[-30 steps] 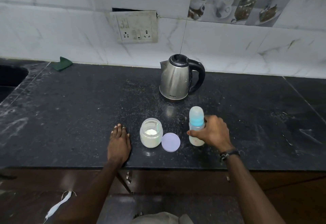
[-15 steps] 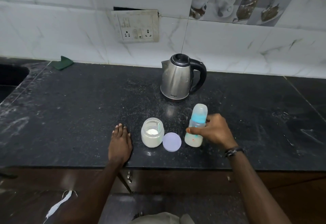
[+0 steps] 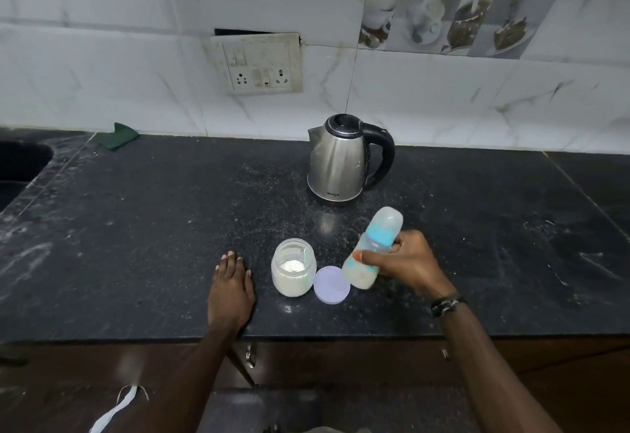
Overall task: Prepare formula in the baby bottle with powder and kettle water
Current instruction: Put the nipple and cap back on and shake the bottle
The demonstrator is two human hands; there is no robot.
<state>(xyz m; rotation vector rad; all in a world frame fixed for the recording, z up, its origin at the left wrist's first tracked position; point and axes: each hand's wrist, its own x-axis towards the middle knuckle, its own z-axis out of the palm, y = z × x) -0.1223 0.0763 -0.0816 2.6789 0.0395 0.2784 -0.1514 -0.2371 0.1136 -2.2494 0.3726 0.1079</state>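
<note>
Gripping the baby bottle (image 3: pixel 370 252) around its middle, the right hand (image 3: pixel 405 263) holds it tilted, capped top leaning to the far right, just above the table (image 3: pixel 136 228). The left hand (image 3: pixel 231 291) rests flat on the table, fingers straight. Between the hands stand an open powder jar (image 3: pixel 293 267) and, just right of it, its lid (image 3: pixel 331 284). The kettle (image 3: pixel 344 161) stands farther back, upright.

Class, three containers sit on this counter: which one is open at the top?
The powder jar: its lilac lid lies beside it. The baby bottle wears its cap, and the kettle is lidded.
</note>
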